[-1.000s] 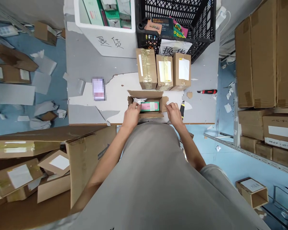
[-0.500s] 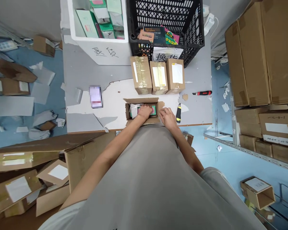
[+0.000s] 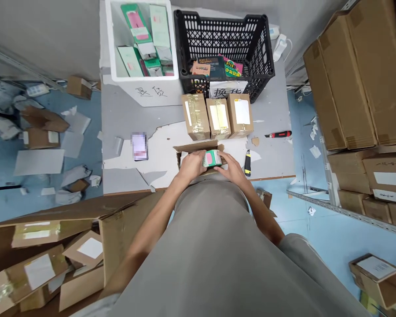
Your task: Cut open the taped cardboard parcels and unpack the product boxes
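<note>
Between my two hands is a small green, white and pink box [image 3: 212, 158], raised over an opened cardboard carton [image 3: 198, 146] at the table's front edge. My left hand [image 3: 192, 165] grips the box's left end, and the fingers of my right hand [image 3: 231, 167] close on its right end. White paper shows in the carton beside my left hand. A black and yellow utility knife [image 3: 247, 163] lies right of my right hand. Just behind the carton stand three taped cardboard boxes [image 3: 218, 118] in a row.
At the back are a white foam bin [image 3: 145, 90] of similar green boxes and a black plastic crate [image 3: 224, 44] holding flat packets. A phone [image 3: 140, 146] lies left; a red and black knife [image 3: 279, 134] lies right. A big carton [image 3: 119, 233] of parcels stands at lower left.
My left hand has lifted the green box from inside the carton. My right hand has moved from the carton's right flap onto the box. The camera view has shifted a little.
</note>
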Demonstrator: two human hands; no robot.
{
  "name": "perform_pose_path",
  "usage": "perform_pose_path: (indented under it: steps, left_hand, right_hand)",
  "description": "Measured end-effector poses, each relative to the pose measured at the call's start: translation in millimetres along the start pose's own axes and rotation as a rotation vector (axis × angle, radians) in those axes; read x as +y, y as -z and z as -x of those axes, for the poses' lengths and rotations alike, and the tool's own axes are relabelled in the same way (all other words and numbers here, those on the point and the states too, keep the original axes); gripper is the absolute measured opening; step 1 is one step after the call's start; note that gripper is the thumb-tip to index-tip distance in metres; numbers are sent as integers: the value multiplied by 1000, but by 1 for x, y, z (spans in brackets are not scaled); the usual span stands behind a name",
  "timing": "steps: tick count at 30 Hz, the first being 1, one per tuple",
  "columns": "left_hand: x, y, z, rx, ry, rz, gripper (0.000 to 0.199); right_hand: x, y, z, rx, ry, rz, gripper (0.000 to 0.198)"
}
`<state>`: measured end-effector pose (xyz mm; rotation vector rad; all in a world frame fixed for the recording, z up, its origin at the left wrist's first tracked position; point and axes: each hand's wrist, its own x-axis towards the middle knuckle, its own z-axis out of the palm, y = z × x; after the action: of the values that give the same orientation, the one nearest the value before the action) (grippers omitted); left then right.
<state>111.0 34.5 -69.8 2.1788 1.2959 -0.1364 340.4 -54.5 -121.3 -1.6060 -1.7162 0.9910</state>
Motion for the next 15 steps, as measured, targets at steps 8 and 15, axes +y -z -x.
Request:
perform_pose_path:
  steps: [8,15]
  left_hand:
    - [-3,65,24,224,-80,447,79]
    - [2,90,34,328,-102,1059,101]
  right_hand:
    - [-52,41,-42,20,141,-282,61]
    - [-105,71,-83,125,315,-383,65]
